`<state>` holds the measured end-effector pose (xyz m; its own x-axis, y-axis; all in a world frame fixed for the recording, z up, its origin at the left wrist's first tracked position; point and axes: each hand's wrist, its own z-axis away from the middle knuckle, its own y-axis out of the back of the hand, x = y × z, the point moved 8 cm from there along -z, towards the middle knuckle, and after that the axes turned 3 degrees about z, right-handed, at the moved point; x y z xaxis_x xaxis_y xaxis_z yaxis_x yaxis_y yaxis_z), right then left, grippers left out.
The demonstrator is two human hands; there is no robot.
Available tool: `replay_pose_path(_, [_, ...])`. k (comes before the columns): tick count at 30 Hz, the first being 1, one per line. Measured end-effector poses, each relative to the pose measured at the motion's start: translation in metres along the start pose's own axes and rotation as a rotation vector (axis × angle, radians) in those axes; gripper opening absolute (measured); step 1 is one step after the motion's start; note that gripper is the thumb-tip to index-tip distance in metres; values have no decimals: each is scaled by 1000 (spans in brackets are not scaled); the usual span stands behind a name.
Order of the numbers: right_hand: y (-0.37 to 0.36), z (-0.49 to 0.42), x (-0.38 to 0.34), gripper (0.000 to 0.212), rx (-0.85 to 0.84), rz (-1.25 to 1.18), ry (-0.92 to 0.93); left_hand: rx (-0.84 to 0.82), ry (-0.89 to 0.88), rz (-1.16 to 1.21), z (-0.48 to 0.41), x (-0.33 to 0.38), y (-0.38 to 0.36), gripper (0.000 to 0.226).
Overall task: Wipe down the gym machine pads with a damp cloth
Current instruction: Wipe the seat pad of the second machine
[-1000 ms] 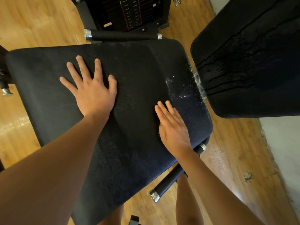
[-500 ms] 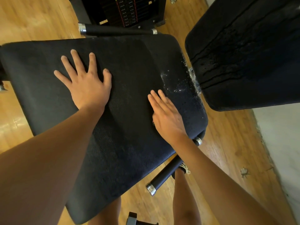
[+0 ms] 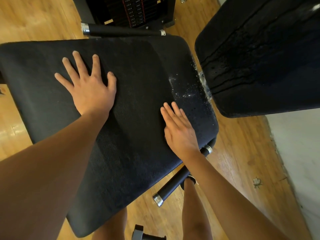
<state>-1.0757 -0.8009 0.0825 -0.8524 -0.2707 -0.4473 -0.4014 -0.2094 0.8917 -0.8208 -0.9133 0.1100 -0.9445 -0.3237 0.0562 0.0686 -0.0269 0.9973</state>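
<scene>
**A:** So where is the cloth (image 3: 131, 135)? Everything is black on black.

**B:** It lies spread flat over the seat pad (image 3: 197, 110) and covers nearly all of it. Only a strip at the pad's right end shows bare, speckled with bright droplets. The cloth's edge there is hard to trace, and the pad's left end runs out of frame.

**A:** And the other pad?

**B:** The back pad (image 3: 259, 58) stands at upper right, just beside the seat pad's right end, with its top and right side cut off. Dark streaks cross it; I cannot tell whether they are creases or wet marks.

**A:** The hands?

**B:** The left hand (image 3: 90, 90) lies palm down on the cloth's left half, fingers straight and spread wide. The right hand (image 3: 180, 134) lies flat near the cloth's right edge, fingers straight and pressed together. Its thumb is hidden beneath the palm. Both forearms reach in from the bottom edge.

**A:** Around it?

**B:** A black handle bar (image 3: 121, 32) with chrome ends lies beyond the far edge. A second bar (image 3: 173, 186) pokes out beneath the near right corner, partly behind the right forearm. A weight stack (image 3: 138, 11) is cut off at the top, its labels too small to read. Wooden floor (image 3: 233, 161) lies all round.
</scene>
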Motion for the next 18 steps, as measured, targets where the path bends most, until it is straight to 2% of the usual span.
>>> replay_pose_path(5, [-2,-38,-3,57,-24,10,-36,15,-1,10,-1,-1,-2,65])
replay_pose_path(12, [-2,47,8,47,59,-76,-13,16,-1,18,1,-1,-2,65])
replay_pose_path(15, [-4,52,10,52,58,-89,0,3,4,10,1,-1,-2,65])
replay_pose_path(18, [-4,48,7,44,96,-79,41,-2,3,8,1,-2,-2,65])
